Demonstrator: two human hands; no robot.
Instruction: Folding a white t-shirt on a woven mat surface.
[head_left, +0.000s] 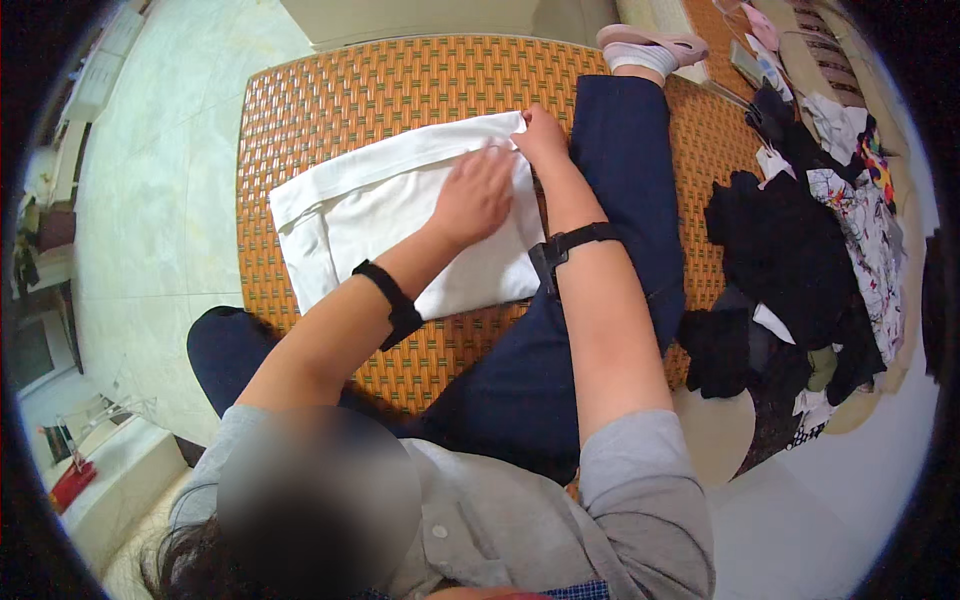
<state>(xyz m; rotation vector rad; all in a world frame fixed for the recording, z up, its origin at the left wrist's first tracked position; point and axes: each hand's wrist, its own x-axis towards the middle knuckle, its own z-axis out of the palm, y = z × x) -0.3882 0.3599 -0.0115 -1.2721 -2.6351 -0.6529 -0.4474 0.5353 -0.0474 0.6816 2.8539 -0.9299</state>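
Note:
A white cloth garment (390, 217) lies folded on a woven rattan-pattern mat (360, 82). A folded-over band runs along its far edge. My left hand (476, 195) rests palm down on the right part of the cloth, fingers stretched out and somewhat blurred. At the garment's far right corner, my right hand (543, 138) pinches the edge between thumb and fingers. Both forearms wear black straps.
My right leg (630, 195) in dark blue trousers stretches along the garment's right side, and my bent left knee (225, 352) is at the lower left. A heap of clothes (787, 255) lies on the right. Tiled floor (180, 172) borders the mat on the left.

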